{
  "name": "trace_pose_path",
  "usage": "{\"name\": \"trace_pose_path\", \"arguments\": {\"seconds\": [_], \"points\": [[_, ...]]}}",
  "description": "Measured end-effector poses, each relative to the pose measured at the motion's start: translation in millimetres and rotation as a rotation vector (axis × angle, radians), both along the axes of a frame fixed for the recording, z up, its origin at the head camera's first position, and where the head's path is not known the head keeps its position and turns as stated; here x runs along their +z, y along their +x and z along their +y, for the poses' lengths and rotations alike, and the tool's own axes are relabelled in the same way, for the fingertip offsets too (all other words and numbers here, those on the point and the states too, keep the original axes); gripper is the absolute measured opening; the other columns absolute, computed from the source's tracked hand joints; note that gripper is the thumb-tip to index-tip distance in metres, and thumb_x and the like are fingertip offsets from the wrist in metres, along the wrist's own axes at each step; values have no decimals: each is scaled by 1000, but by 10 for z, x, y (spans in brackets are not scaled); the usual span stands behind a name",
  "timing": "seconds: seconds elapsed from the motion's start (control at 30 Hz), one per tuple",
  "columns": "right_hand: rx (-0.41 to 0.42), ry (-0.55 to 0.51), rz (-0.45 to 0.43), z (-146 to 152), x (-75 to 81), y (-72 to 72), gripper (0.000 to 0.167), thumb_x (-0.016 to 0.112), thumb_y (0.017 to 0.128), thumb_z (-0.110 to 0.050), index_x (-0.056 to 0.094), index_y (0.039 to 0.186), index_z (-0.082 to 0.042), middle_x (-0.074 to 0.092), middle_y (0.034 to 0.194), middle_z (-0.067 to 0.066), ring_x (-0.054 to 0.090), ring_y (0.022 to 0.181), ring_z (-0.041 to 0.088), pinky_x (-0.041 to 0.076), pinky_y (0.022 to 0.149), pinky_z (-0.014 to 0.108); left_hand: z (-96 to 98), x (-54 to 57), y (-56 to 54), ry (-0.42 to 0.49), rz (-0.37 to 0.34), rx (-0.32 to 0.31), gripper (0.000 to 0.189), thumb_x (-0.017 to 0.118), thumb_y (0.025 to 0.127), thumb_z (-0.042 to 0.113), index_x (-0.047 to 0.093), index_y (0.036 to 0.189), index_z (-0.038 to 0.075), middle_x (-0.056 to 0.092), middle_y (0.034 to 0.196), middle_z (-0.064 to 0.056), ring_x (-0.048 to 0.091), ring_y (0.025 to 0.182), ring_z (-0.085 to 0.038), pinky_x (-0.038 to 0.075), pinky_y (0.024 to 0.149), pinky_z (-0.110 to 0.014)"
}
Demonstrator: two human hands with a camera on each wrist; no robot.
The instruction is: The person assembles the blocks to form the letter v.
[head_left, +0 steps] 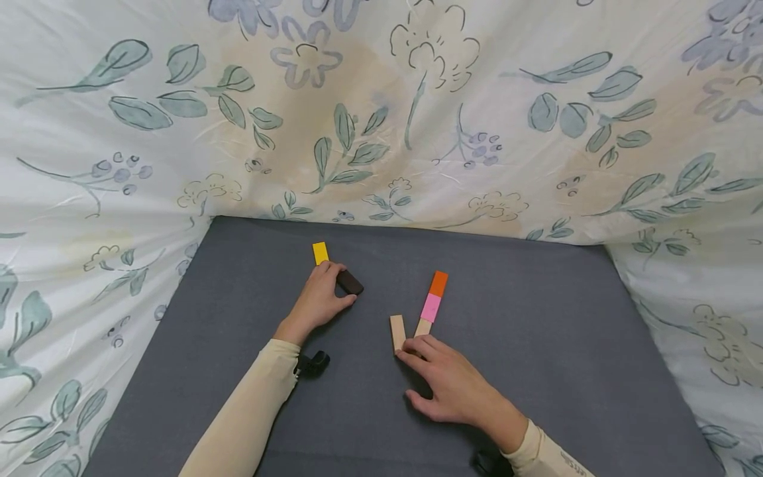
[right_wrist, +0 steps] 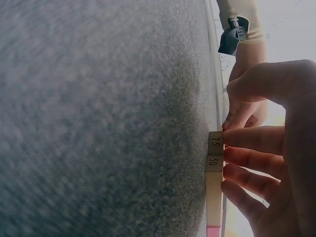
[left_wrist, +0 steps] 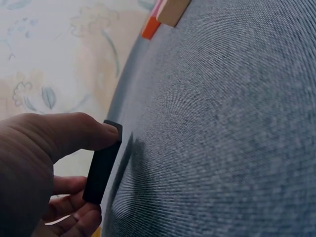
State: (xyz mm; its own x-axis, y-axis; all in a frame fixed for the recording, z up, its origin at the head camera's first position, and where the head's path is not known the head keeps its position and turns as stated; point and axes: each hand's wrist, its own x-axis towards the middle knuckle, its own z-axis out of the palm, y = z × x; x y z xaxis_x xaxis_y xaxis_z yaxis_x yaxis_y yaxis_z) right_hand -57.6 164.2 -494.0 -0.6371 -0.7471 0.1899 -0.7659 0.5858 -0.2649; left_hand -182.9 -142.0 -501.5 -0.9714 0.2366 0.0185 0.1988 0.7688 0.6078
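Note:
My left hand pinches a black block by its two ends. In the left wrist view, the thumb is on one end of the black block and fingertips are at the other, with a shadow beside it on the cloth. A yellow block lies just beyond the left fingers. Fairly straight fingertips of my right hand touch plain wooden blocks; one wooden block shows left of them. Block ends marked 75 and 50 lie under those fingertips. The hand hides part of the wooden pieces.
A pink block and an orange block continue the line beyond the right hand. Dark grey cloth covers the table. Floral fabric hangs behind and at both sides.

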Motion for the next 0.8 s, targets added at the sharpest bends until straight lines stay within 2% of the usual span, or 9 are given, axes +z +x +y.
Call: {"name": "trace_pose_path", "arguments": {"seconds": [0.43,0.8], "points": [[2,-18,4,2,-17,4,55,79,93,-35,71,141,-10,60,136,1,55,126,17,54,103,39,32,105,20,27,12,-52,66,87,95,25,59,148,-1,57,140,-19,56,123,-35,50,106,-51],[0,-21,7,1,-17,2,54,79,93,-33,72,141,-10,61,136,2,55,125,17,54,103,40,84,142,13,36,1,-118,66,87,94,26,59,149,1,56,145,-17,55,132,-34,47,113,-52]]}}
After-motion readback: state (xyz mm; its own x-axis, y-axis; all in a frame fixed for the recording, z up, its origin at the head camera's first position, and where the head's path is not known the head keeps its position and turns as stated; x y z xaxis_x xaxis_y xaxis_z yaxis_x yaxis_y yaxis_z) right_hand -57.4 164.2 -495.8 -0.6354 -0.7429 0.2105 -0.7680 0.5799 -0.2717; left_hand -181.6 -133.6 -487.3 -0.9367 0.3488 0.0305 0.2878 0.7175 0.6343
